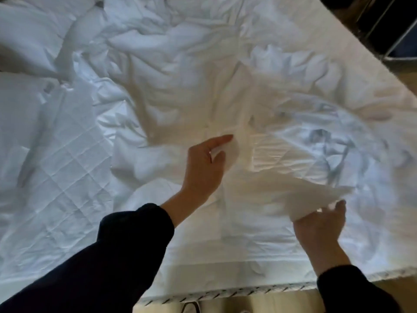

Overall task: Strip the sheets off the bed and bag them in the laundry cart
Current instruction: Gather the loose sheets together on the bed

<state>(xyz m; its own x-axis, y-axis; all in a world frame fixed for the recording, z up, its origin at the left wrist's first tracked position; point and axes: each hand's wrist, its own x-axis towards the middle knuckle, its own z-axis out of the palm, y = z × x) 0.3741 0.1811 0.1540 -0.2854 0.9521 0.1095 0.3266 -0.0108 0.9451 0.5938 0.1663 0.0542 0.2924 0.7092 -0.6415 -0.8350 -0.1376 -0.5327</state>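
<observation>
A crumpled white sheet (176, 91) lies bunched across the bed, blurred on the right where it is in motion. My left hand (205, 163) reaches over the middle of the bed and pinches a fold of the sheet between thumb and fingers, index finger stretched out. My right hand (320, 224), near the bed's front edge, grips another fold of the same sheet from below. A quilted mattress pad (52, 159) shows bare on the left. Both forearms wear dark sleeves.
A white pillow or bunched duvet (29, 41) lies at the far left. The mattress edge (248, 290) with striped piping runs along the bottom, with floor below it. A dark metal frame (388, 26) stands past the bed's far right corner.
</observation>
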